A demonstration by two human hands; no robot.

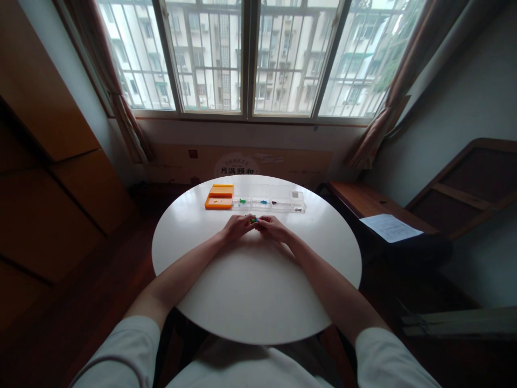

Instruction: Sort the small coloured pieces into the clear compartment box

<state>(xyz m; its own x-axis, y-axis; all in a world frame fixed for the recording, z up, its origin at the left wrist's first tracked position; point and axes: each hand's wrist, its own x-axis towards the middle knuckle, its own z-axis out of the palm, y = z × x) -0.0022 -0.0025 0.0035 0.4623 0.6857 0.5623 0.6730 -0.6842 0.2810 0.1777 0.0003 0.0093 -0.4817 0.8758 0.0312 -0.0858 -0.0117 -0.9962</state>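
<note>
My left hand [237, 226] and my right hand [274, 227] meet over the white round table [258, 291]. Between their fingertips is a small green, yellow and blue piece [254, 220], too small to name its kind. Both hands are closed around it, with fingers pinched together. Just beyond them lies a clear plastic compartment box [252, 207], holding small green pieces [242, 201], blue pieces [264, 202] and dark pieces [274, 203]. An orange tray [219, 205] adjoins the box's left end, with a few tiny bits inside.
Beyond the table, a long printed carton [169, 161] stands under the barred window. On the right, a sheet of paper [390, 228] rests by a wooden bench [363, 196]. Wooden cabinets [76, 188] stand at the left, and curtains hang on both sides.
</note>
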